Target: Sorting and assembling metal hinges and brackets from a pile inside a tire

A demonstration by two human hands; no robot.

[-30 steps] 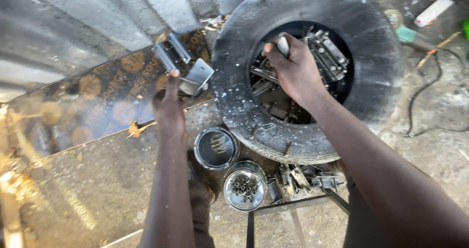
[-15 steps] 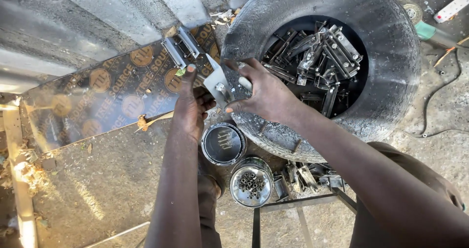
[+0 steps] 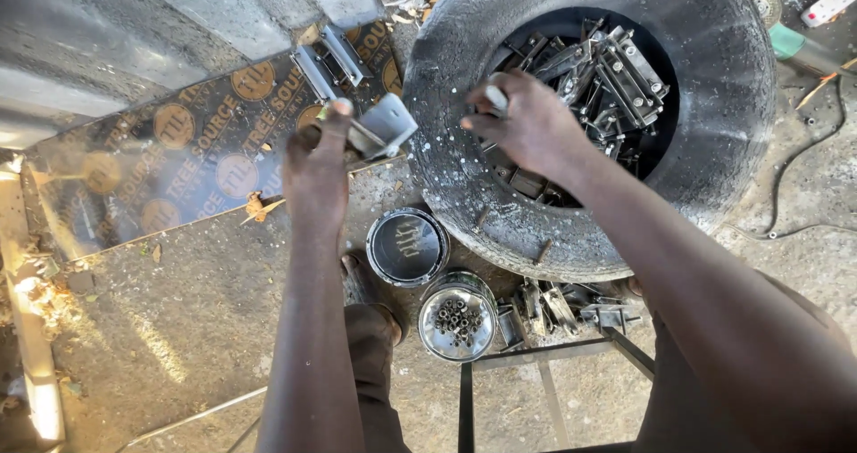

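Note:
My left hand [image 3: 319, 163] grips a bent grey metal bracket [image 3: 386, 126], held above the ground just left of the tyre. My right hand [image 3: 527, 123] is closed around a small metal piece, perhaps a bolt, over the tyre's near rim. The large black tyre [image 3: 455, 158] lies flat, and its hollow is filled with several metal brackets and clamps [image 3: 616, 69].
Two round tins stand below the hands: one holding several screws [image 3: 408, 246], one holding nuts [image 3: 457, 315]. More metal clamps [image 3: 553, 303] lie by a metal frame [image 3: 544, 357]. A printed brown board [image 3: 178, 149] leans at left. A cable [image 3: 803, 176] runs at right.
The two hands were together at the bracket half a second ago. Now my right hand has drawn back right over the tyre rim, while the left keeps the bracket.

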